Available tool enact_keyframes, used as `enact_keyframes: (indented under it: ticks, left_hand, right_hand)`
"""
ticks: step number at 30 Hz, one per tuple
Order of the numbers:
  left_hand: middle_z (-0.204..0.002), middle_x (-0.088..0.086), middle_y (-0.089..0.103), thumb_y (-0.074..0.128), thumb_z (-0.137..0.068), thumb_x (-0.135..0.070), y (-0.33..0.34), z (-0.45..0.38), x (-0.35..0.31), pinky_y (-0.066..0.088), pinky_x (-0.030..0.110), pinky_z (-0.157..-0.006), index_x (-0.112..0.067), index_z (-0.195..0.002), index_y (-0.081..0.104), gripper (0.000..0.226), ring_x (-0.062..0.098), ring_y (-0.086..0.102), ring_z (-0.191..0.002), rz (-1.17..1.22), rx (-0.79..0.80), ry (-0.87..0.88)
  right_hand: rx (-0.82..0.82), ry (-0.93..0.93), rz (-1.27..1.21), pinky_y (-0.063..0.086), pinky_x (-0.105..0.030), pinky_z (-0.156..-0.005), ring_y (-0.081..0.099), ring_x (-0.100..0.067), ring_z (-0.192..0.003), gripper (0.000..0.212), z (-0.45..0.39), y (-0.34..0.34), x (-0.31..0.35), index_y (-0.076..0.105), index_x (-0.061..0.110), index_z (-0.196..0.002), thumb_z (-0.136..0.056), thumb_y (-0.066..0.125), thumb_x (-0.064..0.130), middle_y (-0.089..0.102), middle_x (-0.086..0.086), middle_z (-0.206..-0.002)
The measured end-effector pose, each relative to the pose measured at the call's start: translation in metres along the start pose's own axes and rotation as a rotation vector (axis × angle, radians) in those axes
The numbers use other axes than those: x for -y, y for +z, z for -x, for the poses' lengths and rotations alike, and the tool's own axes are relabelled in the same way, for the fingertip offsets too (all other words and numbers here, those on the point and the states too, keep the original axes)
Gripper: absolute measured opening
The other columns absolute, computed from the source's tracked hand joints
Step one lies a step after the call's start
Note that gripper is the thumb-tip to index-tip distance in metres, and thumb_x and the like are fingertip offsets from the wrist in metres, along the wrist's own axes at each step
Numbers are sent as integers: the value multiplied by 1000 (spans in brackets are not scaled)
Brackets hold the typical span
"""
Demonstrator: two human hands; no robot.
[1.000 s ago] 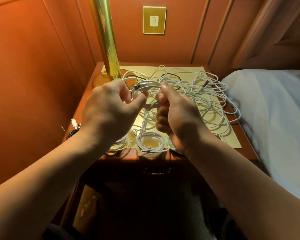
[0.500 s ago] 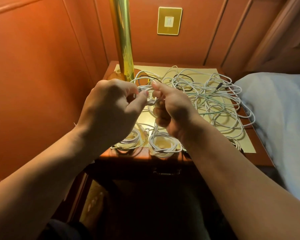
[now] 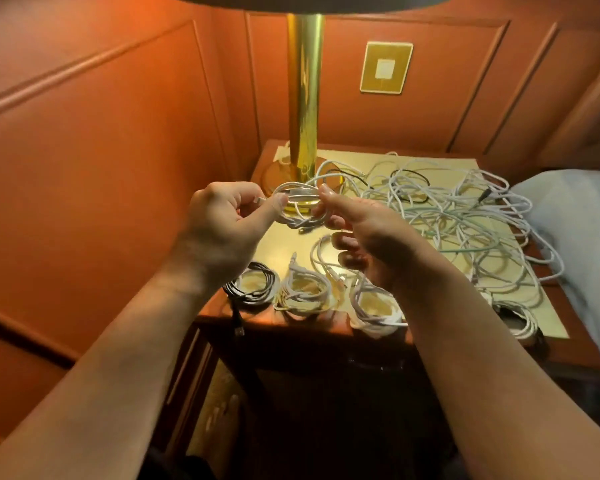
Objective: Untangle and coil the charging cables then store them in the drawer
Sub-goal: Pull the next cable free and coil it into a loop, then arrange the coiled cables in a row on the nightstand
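Note:
Above the nightstand (image 3: 291, 323) I hold a small white cable coil (image 3: 300, 209) between both hands. My left hand (image 3: 222, 223) pinches its left side with thumb and fingers. My right hand (image 3: 357, 237) pinches its right side with thumb and forefinger, the other fingers loosely curled. A big tangle of white cables (image 3: 458, 223) covers the right half of the top. Along the front edge lie finished coils: a black one (image 3: 253, 287), a white one (image 3: 305, 292), another white one (image 3: 374, 306), and one at the far right (image 3: 520, 317). The drawer front below is dark.
A brass lamp post (image 3: 305, 98) and its base stand at the back left of the nightstand, just behind the held coil. Padded orange wall panels close in the left and back, with a gold wall switch (image 3: 386, 68). A bed with a pale cover (image 3: 575, 230) adjoins on the right.
The view has tilted up and shifted right. My hands have moved slightly apart with the coil stretched between them, and my right fingers have relaxed. The black coil at the front left has come into sight.

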State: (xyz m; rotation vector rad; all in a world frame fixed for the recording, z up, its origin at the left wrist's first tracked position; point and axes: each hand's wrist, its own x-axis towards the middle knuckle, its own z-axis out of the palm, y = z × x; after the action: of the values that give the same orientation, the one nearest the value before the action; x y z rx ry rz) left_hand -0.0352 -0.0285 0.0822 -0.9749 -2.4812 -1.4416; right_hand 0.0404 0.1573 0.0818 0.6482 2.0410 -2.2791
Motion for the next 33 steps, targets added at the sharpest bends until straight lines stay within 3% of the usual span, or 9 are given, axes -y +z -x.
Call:
enact_keyframes:
  ticks: [5, 7, 10, 13, 16, 21, 26, 29, 33]
  left_hand:
    - [-60, -11, 60, 74, -91, -48, -9, -18, 10, 33, 12, -46, -20, -75, 68, 33, 0, 51, -50, -63, -222, -80]
    - [-70, -9, 70, 78, -87, -49, -11, -23, 26, 49, 23, -54, -23, -83, 74, 27, 2, 61, -59, -5, -211, -123]
    - [-77, -8, 76, 83, -82, -43, -14, -27, 45, 57, 34, -60, -26, -89, 79, 18, 14, 70, -69, 83, -96, -226]
    - [-79, -7, 77, 86, -80, -36, -10, -32, 59, 55, 32, -61, -28, -90, 80, 14, 12, 71, -73, 177, -111, -311]
    - [-79, -2, 77, 86, -81, -29, -2, -36, 79, 50, 25, -56, -24, -88, 80, 11, 7, 66, -65, 217, -125, -405]
    - [-75, 10, 73, 85, -81, -15, 1, -40, 96, 40, 13, -43, -10, -87, 79, 10, 0, 56, -48, 180, -69, -489]
    - [-63, -4, 72, 91, -74, -29, 6, -41, 103, 49, 27, -52, -18, -67, 78, 19, 21, 71, -61, -26, 54, -596]
    - [-66, -3, 72, 91, -74, -36, 12, -38, 101, 41, 19, -45, -18, -67, 77, 23, 15, 62, -49, -103, 117, -678]
    - [-58, -5, 67, 91, -71, -44, 7, -40, 95, 39, 21, -52, -20, -69, 76, 29, 13, 56, -50, -91, 161, -774]
  right_hand:
    - [5, -115, 1, 26, -24, -49, 35, -11, -59, 46, -14, 25, 17, 70, 22, -70, -105, 54, 46, 59, -1, -79]
    - [6, -120, 28, 26, -25, -49, 35, -11, -58, 47, -25, 33, 13, 70, 21, -70, -106, 53, 46, 61, 6, -70]
    - [13, -117, 92, 27, -25, -49, 36, -10, -57, 44, -40, 39, 8, 69, 19, -74, -106, 54, 46, 54, -2, -81]
    - [-3, -121, 205, 28, -24, -50, 38, -8, -55, 42, -51, 43, 9, 73, 16, -81, -106, 53, 45, 54, -5, -85]
    - [-74, -151, 426, 44, -28, -64, 56, -11, -74, 38, -62, 48, 9, 76, 14, -96, -104, 57, 46, 65, 1, -85]
    - [-49, -106, 694, 52, -31, -76, 69, -17, -94, 37, -79, 51, 2, 76, 17, -83, -103, 60, 43, 77, -2, -90]
    - [-9, -48, 764, 45, -26, -68, 68, -9, -91, 27, -77, 44, 6, 71, 21, -95, -104, 59, 43, 78, 4, -84]
    - [-76, -79, 752, 45, -26, -66, 69, -7, -85, 22, -76, 31, 10, 70, 24, -101, -103, 60, 44, 78, 6, -81]
    - [-204, -145, 888, 40, -26, -55, 63, -5, -57, 14, -73, 12, 7, 72, 29, -95, -97, 70, 42, 73, 7, -79]
